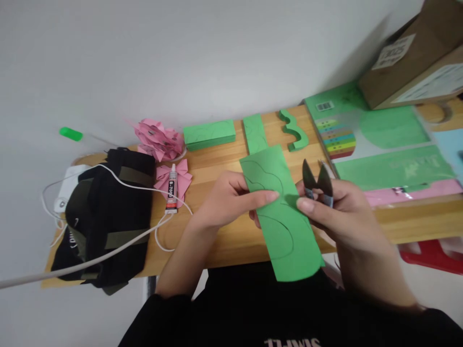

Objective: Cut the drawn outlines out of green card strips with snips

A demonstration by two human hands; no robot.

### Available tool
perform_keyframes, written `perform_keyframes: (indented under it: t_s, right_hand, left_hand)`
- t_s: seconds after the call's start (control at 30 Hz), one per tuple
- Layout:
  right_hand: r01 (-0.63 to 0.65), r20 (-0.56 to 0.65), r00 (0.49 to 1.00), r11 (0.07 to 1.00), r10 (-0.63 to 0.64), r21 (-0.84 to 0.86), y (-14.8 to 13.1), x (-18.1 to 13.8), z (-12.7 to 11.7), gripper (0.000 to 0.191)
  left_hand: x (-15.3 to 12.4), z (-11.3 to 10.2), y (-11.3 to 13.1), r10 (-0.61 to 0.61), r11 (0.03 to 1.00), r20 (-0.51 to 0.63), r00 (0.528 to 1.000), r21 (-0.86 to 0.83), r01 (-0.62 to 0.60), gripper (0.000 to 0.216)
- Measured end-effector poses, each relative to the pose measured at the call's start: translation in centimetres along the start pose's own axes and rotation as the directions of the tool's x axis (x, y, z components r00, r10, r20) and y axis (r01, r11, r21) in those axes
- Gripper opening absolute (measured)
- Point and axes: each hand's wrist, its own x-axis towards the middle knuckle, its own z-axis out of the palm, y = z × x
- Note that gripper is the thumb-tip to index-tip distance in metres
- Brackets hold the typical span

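Observation:
My left hand [231, 202] pinches a long green paper strip [285, 226] with curved pencil lines drawn on it, holding it above the wooden table [224, 164]. My right hand [336, 207] touches the strip's right edge with its thumb and grips small thread snips [317, 182], blades pointing up and apart. A stack of green strips [209, 134], a single green strip [255, 132] and a cut wavy green piece [293, 129] lie farther back on the table.
Pink paper flowers [159, 140] and a glue tube [171, 189] lie left of centre. A black bag [104, 217] with white cables [119, 185] fills the left end. Coloured paper packs [379, 144] and a cardboard box [415, 53] sit at the right.

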Motion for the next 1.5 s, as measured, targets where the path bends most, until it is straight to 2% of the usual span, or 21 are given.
perform_keyframes:
  t_s: [0.1,0.17,0.23,0.33,0.4,0.47,0.67,0.87,1.03,1.27,1.5]
  right_hand:
    - [0.042,-0.192,0.980,0.999,-0.045,-0.017,0.2,-0.4,-0.1,0.019]
    - [0.095,-0.264,0.959,0.995,-0.100,-0.031,0.2,-0.8,-0.1,0.024]
    - [0.139,-0.266,0.953,0.989,-0.147,-0.046,0.2,-1.2,0.0,0.027]
    - [0.135,-0.122,0.983,0.991,-0.135,-0.016,0.2,-1.5,0.2,0.030]
    - [0.079,-0.034,0.996,0.997,-0.078,0.023,0.2,-1.5,0.4,0.031]
    - [0.040,-0.010,0.999,0.998,-0.039,0.050,0.3,-1.3,0.6,0.029]
    - [0.033,0.028,0.999,0.998,-0.035,0.058,0.5,-1.0,1.1,0.026]
    - [0.000,0.107,0.994,0.984,-0.019,0.177,0.2,-1.1,1.8,0.021]
    - [-0.046,0.090,0.995,0.991,0.035,0.122,-0.2,-1.2,1.9,0.022]
    - [-0.027,0.049,0.998,1.000,0.027,-0.002,-0.6,-1.1,1.7,0.025]
    - [-0.038,0.063,0.997,0.999,0.038,0.004,-0.5,-0.9,1.8,0.026]
  left_hand:
    - [0.5,-0.8,-0.9,0.036,0.998,-0.167,0.985,-0.052,-0.046,0.024]
    - [1.0,-1.3,-1.2,0.042,0.992,-0.307,0.951,-0.098,-0.075,0.028]
    - [1.3,-1.6,-1.4,0.038,0.984,-0.413,0.910,-0.145,-0.107,0.032]
    - [1.6,-1.7,-1.3,0.039,0.971,-0.472,0.881,-0.189,-0.144,0.037]
    - [1.7,-1.6,-1.2,0.038,0.965,-0.473,0.880,-0.210,-0.155,0.040]
    - [1.6,-1.4,-1.2,0.030,0.960,-0.464,0.886,-0.234,-0.155,0.042]
    - [1.1,-0.8,-1.1,0.023,0.950,-0.409,0.912,-0.276,-0.147,0.044]
    - [0.6,-0.3,-1.1,0.045,0.943,-0.360,0.932,-0.292,-0.159,0.043]
    - [0.3,-0.1,-1.0,0.057,0.944,-0.343,0.938,-0.288,-0.163,0.041]
    - [0.4,0.0,-0.9,0.064,0.960,-0.367,0.928,-0.232,-0.157,0.043]
    - [0.5,0.2,-1.0,0.110,0.952,-0.365,0.924,-0.228,-0.204,0.040]
